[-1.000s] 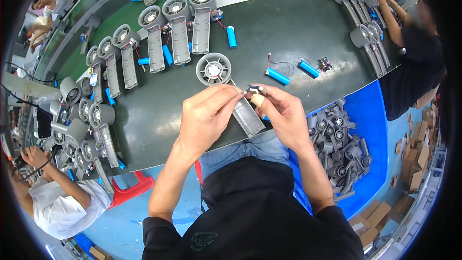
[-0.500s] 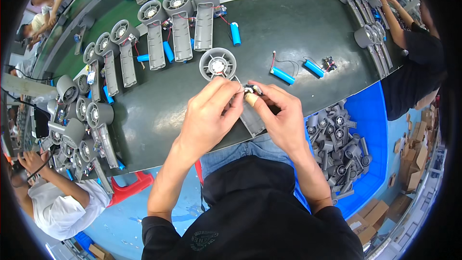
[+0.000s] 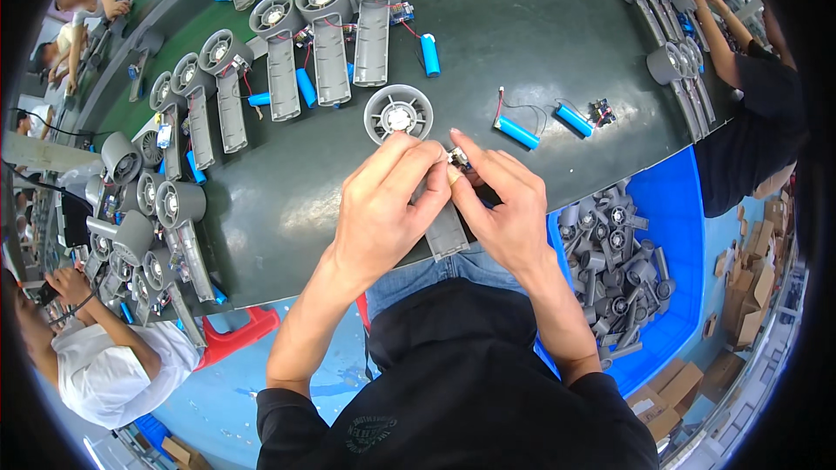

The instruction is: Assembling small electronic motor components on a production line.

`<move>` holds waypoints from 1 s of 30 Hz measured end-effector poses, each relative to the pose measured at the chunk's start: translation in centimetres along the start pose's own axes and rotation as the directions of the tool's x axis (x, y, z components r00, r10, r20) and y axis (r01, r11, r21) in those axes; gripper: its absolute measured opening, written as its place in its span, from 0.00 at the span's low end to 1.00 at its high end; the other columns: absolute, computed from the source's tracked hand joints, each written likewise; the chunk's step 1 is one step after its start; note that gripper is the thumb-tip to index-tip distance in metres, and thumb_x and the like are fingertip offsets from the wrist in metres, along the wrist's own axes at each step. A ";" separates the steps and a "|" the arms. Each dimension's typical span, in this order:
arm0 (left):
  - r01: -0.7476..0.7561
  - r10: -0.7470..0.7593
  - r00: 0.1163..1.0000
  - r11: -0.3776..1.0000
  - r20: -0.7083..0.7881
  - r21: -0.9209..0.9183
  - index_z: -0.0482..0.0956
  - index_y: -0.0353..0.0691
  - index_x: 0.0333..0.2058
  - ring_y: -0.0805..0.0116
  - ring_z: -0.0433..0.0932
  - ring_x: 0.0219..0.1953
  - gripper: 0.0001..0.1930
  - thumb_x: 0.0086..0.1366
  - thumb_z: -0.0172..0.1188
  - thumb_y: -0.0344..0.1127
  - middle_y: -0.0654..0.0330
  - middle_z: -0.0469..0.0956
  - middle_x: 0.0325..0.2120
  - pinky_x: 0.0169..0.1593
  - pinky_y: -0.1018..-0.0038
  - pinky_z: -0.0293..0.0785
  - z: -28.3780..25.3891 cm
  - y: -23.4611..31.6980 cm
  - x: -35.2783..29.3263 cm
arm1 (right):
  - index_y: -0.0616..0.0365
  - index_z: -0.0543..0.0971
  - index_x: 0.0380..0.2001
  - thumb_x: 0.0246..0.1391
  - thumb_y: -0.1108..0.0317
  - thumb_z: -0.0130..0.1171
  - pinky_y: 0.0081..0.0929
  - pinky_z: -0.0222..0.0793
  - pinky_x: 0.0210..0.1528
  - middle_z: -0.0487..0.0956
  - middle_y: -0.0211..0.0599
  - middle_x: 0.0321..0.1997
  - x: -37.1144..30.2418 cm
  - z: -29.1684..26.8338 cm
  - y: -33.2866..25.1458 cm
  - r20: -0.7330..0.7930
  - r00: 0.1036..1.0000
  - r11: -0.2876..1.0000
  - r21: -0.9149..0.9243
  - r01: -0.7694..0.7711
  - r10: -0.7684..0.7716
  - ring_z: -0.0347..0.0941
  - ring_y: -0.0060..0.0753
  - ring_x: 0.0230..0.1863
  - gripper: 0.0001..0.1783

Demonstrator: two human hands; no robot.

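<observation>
1. Dark green surface (image 3: 287,200) is stretching across the workroom, its near edge running just in front of the seated person's lap.
2. Fingers of the right hand (image 3: 505,200) are pinching a small board (image 3: 457,157), dark with pale bits, between thumb and index finger.
3. Fingers of the left hand (image 3: 383,196) are bunching at the left side of that board; whether they are gripping a part of it is too small to tell.
4. The board is sitting between the two sets of fingertips, above the handle (image 3: 447,235) of a grey fan housing (image 3: 398,115).
5. That housing's round head is lying on the surface just beyond the left hand, while its handle is running beneath the hands toward the near edge.
6. Right of the housing, a blue cell with wires (image 3: 517,133) is lying near a second blue cell (image 3: 574,120), which is resting just beside a loose circuit board (image 3: 601,111).
7. Farther left, a row of grey housings (image 3: 374,26) is standing out along the surface, with blue cells among them; a crowded cluster of housings (image 3: 131,235) is filling the left end.
8. At the lower right, a blue bin (image 3: 682,187) is holding many grey parts (image 3: 610,270).
9. A co-worker in white (image 3: 122,374) is sitting at the left, and a co-worker in black (image 3: 753,122) is working at the right.
</observation>
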State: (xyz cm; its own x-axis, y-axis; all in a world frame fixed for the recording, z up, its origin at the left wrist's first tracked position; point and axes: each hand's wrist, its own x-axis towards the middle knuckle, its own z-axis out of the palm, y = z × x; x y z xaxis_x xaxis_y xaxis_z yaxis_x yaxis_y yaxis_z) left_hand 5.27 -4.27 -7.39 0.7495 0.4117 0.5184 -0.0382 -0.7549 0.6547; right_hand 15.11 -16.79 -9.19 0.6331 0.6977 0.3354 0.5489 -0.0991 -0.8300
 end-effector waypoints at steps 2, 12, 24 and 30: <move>-0.013 0.013 1.000 1.000 0.001 0.004 0.78 0.33 0.35 0.60 0.76 0.25 0.11 0.52 0.66 0.18 0.57 0.74 0.28 0.28 0.68 0.73 0.0 0.0 0.1 | 0.65 0.80 0.52 0.52 0.74 0.65 0.31 0.69 0.30 0.77 0.39 0.26 0.0 0.1 0.3 -0.003 0.998 0.998 0.012 0.062 -0.062 0.72 0.36 0.26 0.22; -0.027 0.026 0.999 1.000 0.042 0.013 0.77 0.32 0.37 0.58 0.76 0.27 0.13 0.52 0.65 0.17 0.56 0.74 0.29 0.30 0.67 0.74 -0.3 0.2 0.2 | 0.65 0.80 0.46 0.50 0.75 0.66 0.32 0.68 0.29 0.76 0.38 0.27 0.2 0.4 1.2 -0.045 0.974 0.973 -0.061 0.220 -0.223 0.70 0.38 0.26 0.18; -0.119 0.110 0.991 0.984 0.069 0.135 0.77 0.32 0.38 0.57 0.77 0.29 0.15 0.51 0.67 0.18 0.56 0.74 0.30 0.32 0.67 0.75 -0.1 -0.1 0.1 | 0.66 0.81 0.46 0.46 0.80 0.66 0.30 0.66 0.29 0.76 0.38 0.26 0.3 0.4 1.5 -0.047 0.975 0.976 -0.017 0.219 -0.219 0.69 0.37 0.26 0.20; -0.103 0.100 0.994 0.984 0.034 0.144 0.79 0.33 0.36 0.60 0.78 0.27 0.13 0.51 0.67 0.18 0.57 0.76 0.30 0.30 0.69 0.75 -0.1 0.0 -0.1 | 0.65 0.81 0.47 0.46 0.79 0.66 0.31 0.66 0.29 0.76 0.38 0.27 0.1 0.7 1.5 -0.069 0.975 0.978 -0.017 0.210 -0.210 0.69 0.37 0.26 0.21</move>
State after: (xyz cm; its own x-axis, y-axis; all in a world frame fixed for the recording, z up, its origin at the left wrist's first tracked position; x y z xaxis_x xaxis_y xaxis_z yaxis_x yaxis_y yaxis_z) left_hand 5.14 -4.29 -7.38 0.7640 0.3169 0.5620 -0.0198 -0.8592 0.5113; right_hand 15.65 -16.38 -10.68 0.5396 0.6522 0.5324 0.6785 0.0375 -0.7337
